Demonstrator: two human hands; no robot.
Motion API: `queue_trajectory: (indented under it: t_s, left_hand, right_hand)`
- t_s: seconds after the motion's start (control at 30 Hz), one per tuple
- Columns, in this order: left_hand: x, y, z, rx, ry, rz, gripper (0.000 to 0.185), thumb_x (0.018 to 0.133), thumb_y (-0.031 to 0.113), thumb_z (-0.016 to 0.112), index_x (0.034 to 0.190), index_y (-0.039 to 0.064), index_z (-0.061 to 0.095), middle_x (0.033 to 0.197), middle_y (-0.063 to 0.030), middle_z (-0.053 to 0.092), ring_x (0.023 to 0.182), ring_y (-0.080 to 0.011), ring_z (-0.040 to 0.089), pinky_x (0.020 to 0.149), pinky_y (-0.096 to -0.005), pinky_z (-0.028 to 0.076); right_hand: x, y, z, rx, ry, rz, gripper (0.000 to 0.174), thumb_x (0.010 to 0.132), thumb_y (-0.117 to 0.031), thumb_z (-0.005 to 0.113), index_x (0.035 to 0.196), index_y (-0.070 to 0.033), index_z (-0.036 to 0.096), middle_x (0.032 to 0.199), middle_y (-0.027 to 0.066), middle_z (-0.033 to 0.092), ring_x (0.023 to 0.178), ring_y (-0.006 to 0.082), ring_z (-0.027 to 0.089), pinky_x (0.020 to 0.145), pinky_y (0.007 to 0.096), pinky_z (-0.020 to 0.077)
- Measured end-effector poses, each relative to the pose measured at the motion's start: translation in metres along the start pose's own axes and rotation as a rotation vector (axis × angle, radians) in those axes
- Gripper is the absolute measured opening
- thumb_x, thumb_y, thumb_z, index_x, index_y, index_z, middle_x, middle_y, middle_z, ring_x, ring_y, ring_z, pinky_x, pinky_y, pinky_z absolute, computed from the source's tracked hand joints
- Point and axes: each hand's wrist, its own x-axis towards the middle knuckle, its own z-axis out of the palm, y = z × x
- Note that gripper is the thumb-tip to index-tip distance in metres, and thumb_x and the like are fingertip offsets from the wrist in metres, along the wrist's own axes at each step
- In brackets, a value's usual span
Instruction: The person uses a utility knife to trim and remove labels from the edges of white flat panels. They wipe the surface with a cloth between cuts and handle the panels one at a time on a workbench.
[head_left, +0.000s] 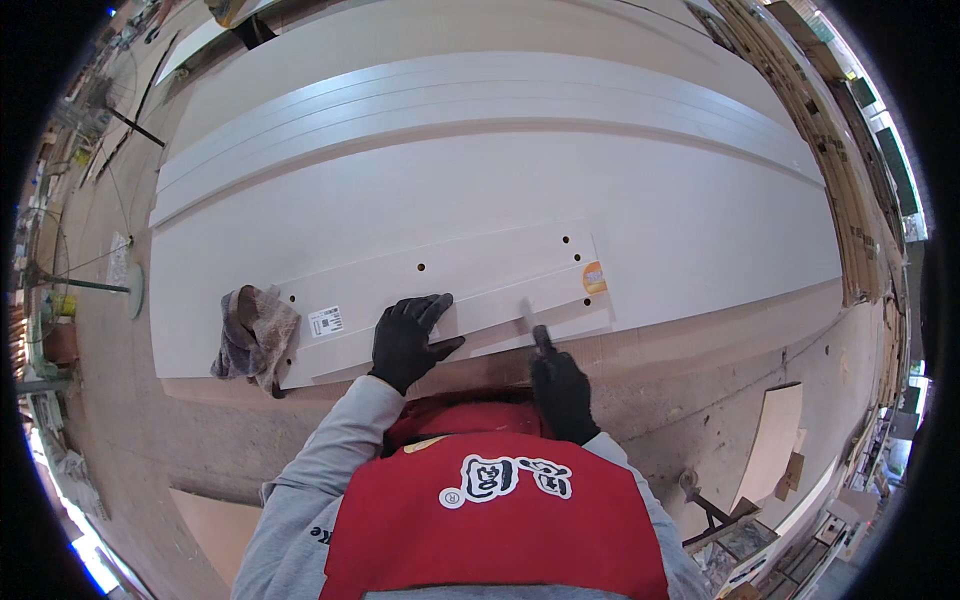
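My left hand (409, 341), in a black glove, presses with spread fingers on a narrow white board (495, 307). That board lies over a wider white board (360, 277) with several dark round holes and a printed label. My right hand (561, 386), also gloved, is closed at the near edge. From it a slim hand tool (527, 309) points at the narrow board; its pale, blurred end looks like a thin blade. An orange sticker (594, 277) is at the narrow board's right end. A crumpled grey-brown cloth (259, 334) rests over the left ends.
Beneath lies a large white panel (712, 225) on cardboard (750, 330). Long white strips (480, 90) lie side by side across its far part. Stacked flat cardboard (832, 172) stands at the right. A round-based stand (135, 289) is on the left floor.
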Motion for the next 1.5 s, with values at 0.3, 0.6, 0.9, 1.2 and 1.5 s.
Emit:
queue_trajectory:
  t_s: [0.3,0.6,0.9,1.2,1.5]
  left_hand:
    - [0.002,-0.001,0.001,0.005,-0.004,0.015,0.061,0.069,0.04,0.078,0.122,0.013,0.06,0.115,-0.0085,0.064,0.106,-0.0281,0.058,0.092,-0.0413,0.045]
    - [0.003,-0.002,0.002,-0.008,0.004,0.012,0.061,0.068,0.039,0.08,0.12,0.012,0.061,0.114,-0.01,0.065,0.105,-0.0285,0.059,0.091,-0.0415,0.045]
    - [0.001,-0.002,0.0,-0.014,0.013,0.022,0.06,0.068,0.039,0.08,0.119,0.012,0.062,0.112,-0.01,0.065,0.104,-0.0294,0.059,0.091,-0.0419,0.045]
    - [0.001,-0.002,0.001,0.0,-0.004,-0.002,0.061,0.068,0.04,0.079,0.119,0.012,0.062,0.114,-0.0102,0.065,0.106,-0.0291,0.058,0.093,-0.0418,0.045]
    - [-0.002,-0.002,0.002,-0.007,0.038,0.048,0.061,0.069,0.04,0.078,0.119,0.011,0.061,0.114,-0.0107,0.064,0.106,-0.0291,0.058,0.091,-0.0417,0.044]
  right_hand:
    - [0.012,0.044,-0.017,-0.076,0.203,0.095,0.047,0.093,-0.019,0.053,0.14,-0.019,0.047,0.073,0.0151,0.056,0.064,0.033,0.059,0.055,0.0446,0.046]
    - [0.022,0.061,-0.019,-0.067,0.289,0.01,0.048,0.095,-0.027,0.053,0.142,-0.024,0.044,0.073,0.0148,0.057,0.064,0.0339,0.06,0.054,0.0457,0.0468]
    - [0.044,0.086,-0.057,-0.21,0.39,0.216,0.026,0.095,-0.025,0.053,0.109,-0.006,0.064,0.075,0.0166,0.061,0.067,0.0323,0.06,0.057,0.0416,0.0459]
    - [0.017,0.066,-0.048,0.222,0.18,-0.044,0.043,0.096,-0.022,0.052,0.138,-0.016,0.049,0.075,0.0118,0.06,0.063,0.0208,0.059,0.057,0.035,0.0475]
    - [-0.08,0.104,-0.081,0.662,-1.063,0.797,0.04,0.096,-0.039,0.051,0.124,-0.012,0.061,0.08,0.0046,0.065,0.063,0.0126,0.056,0.058,0.029,0.0471]
